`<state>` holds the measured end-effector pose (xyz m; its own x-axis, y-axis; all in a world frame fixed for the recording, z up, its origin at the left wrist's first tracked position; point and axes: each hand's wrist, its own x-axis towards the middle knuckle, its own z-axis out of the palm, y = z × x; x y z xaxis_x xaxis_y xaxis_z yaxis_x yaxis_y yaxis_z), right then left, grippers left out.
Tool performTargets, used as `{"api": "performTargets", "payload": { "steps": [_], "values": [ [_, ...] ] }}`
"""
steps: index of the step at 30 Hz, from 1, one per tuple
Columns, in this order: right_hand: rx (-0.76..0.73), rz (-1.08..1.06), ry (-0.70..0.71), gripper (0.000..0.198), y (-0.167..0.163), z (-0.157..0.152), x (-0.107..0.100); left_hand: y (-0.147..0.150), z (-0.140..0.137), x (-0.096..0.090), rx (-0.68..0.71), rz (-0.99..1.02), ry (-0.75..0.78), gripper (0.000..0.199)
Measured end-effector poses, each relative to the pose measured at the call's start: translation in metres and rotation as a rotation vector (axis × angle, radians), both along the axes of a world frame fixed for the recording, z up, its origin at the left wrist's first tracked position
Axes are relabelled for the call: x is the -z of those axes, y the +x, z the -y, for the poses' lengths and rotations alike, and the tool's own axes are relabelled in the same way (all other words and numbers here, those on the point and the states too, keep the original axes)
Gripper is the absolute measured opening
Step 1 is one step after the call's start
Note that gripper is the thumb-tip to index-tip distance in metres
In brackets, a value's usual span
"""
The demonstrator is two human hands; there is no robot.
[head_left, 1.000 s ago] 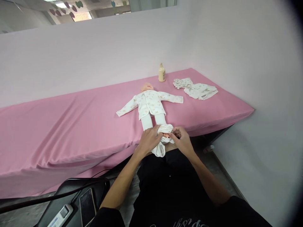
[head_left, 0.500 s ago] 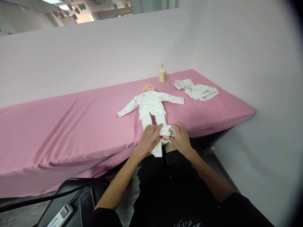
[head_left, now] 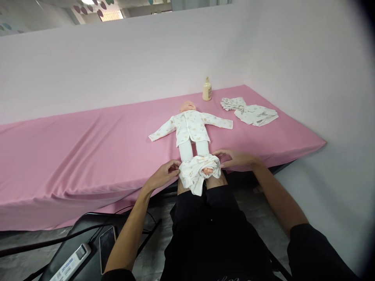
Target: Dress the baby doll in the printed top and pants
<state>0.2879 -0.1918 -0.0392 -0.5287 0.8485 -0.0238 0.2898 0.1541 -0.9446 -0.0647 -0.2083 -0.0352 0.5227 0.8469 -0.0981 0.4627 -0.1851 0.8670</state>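
Note:
A doll (head_left: 187, 106) lies on its back in a white patterned jacket (head_left: 191, 125) with both sleeves spread. Its white-covered legs (head_left: 186, 150) point toward me. Bunched white patterned baby trousers (head_left: 191, 171) lie around the lower legs, over the bed's front edge and my knees. One of the doll's feet (head_left: 208, 171) shows through an opening in the cloth. My left hand (head_left: 164, 174) is at the trousers' left edge, fingers curved with a gap between thumb and forefinger. My right hand (head_left: 236, 158) is at the right edge, thumb and fingers apart near the cloth.
A pink sheet (head_left: 96, 156) covers the bed against the white wall. A pump bottle (head_left: 207, 90) stands at the back. Another patterned garment (head_left: 254, 114) lies crumpled at right. On a black chair (head_left: 88, 226) at lower left are a phone (head_left: 107, 246), a white device (head_left: 72, 263) and cables.
Both hands have moved apart from the bunched trousers, left hand leftward and right hand rightward, easing their hold. The cloth now lies wider across both lower legs. The view has shifted slightly.

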Motion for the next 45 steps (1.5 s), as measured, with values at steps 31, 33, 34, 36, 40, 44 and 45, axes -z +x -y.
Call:
{"api": "performTargets", "payload": {
  "steps": [31,33,34,36,40,44,45],
  "values": [
    [0.095,0.165,0.113,0.023,-0.040,-0.004,0.008,0.024,-0.014,0.022,-0.274,0.039,0.203,0.011],
    [0.120,0.157,0.138,0.023,-0.042,-0.004,0.004,0.018,-0.009,0.018,-0.175,0.052,0.077,0.026],
    [0.122,0.146,0.149,0.022,-0.043,-0.003,0.003,0.016,-0.007,0.017,-0.142,0.041,0.065,0.037],
    [0.122,0.120,0.171,0.020,-0.043,-0.003,0.001,0.016,-0.005,0.018,-0.123,-0.001,0.103,0.052],
    [0.129,0.055,0.173,0.018,-0.042,-0.010,0.008,0.023,-0.006,0.028,-0.167,-0.065,0.182,0.048],
    [0.225,0.027,0.213,0.023,-0.041,-0.023,0.025,0.027,-0.009,0.033,-0.191,-0.090,0.212,0.030],
    [0.260,0.029,0.235,0.023,-0.042,-0.026,0.028,0.028,-0.009,0.033,-0.205,-0.088,0.217,0.026]
  ]
}}
